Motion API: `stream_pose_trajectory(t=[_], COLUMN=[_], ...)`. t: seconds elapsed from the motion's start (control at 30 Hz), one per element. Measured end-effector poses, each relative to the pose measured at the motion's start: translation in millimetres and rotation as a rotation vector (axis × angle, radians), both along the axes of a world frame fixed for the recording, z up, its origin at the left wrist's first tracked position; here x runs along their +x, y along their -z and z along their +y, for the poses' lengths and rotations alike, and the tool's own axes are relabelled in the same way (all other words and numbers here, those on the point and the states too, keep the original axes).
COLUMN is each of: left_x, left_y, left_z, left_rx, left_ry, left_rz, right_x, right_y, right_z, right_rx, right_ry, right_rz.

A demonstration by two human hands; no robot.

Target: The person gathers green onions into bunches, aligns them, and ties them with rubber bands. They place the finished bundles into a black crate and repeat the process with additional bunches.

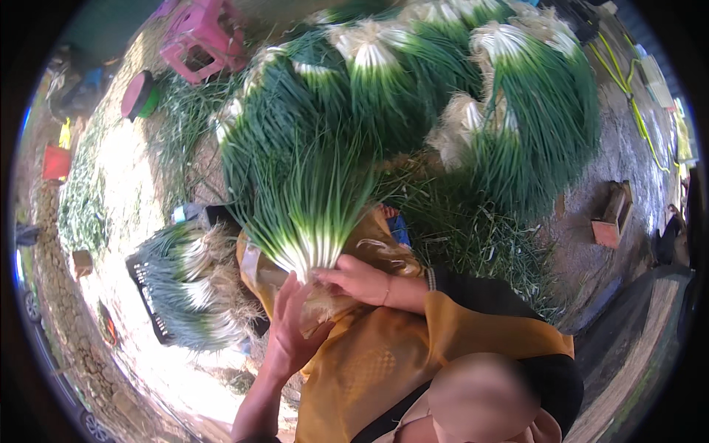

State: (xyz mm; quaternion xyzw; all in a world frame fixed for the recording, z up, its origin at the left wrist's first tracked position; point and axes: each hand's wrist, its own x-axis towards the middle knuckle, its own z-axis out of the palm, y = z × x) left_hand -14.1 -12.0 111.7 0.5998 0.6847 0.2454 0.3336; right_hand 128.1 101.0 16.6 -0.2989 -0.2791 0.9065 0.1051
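Note:
A bunch of green onions (316,238) lies before me, leaves fanned away and pale roots towards my body. My right hand (360,281) grips its white stem bases from the right. On the left, my left hand (296,324) has its fingertips against the white stems and its thumb spread apart beside the pale roots. Beneath the bunch is a shiny orange-brown apron (365,371) on my lap. More tied bunches of green onions (376,72) are heaped just beyond.
A black plastic crate (145,302) full of green onions stands at the left. Loose leaf trimmings (471,238) cover ground at the right. A pink plastic stool (202,44), a round green-sided object (140,97) and a small wooden box (612,216) stand farther out.

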Motion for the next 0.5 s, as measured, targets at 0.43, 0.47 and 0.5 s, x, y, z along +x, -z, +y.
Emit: stream_pose_trajectory(t=[0.43, 0.47, 0.5], left_x=[-20.3, -26.0, -30.7], left_y=[71.7, 70.4, 68.6], left_z=[34.6, 31.3, 26.1], left_rx=[-0.017, -0.036, -0.05], left_ry=[-0.319, -0.304, -0.295], left_rz=[-1.829, -1.773, -1.717], right_x=[15.4, 15.3, 14.9], right_y=[-9.2, -12.8, -18.9], right_z=[6.1, 4.1, 2.8], right_rx=[0.591, 0.491, 0.389], right_ry=[-0.678, -0.516, -0.359], right_rz=[0.082, 0.069, 0.059])
